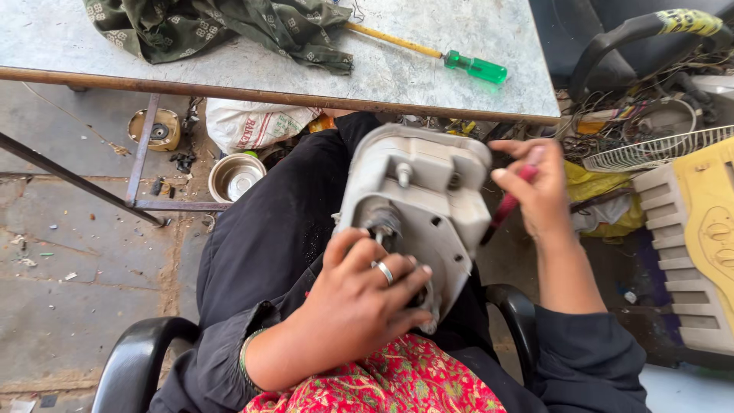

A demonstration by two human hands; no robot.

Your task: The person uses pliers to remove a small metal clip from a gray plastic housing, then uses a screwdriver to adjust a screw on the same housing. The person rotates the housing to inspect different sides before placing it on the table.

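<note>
A grey plastic appliance base (428, 183) with a metal shaft and screw posts rests on my lap, underside up. My left hand (359, 298), with a ring on one finger, grips its near end by the shaft. My right hand (539, 187) holds a red-handled tool (505, 206) against the right side of the base. The tool's tip is hidden behind the housing.
A table (428, 76) in front carries a green-handled screwdriver (474, 67) and a green patterned cloth (222, 27). Below it lie a steel bowl (235, 176) and a white sack (252, 122). Wires, a white wire grille (657, 149) and a yellow-white plastic part (699, 237) crowd the right. Black chair arms flank me.
</note>
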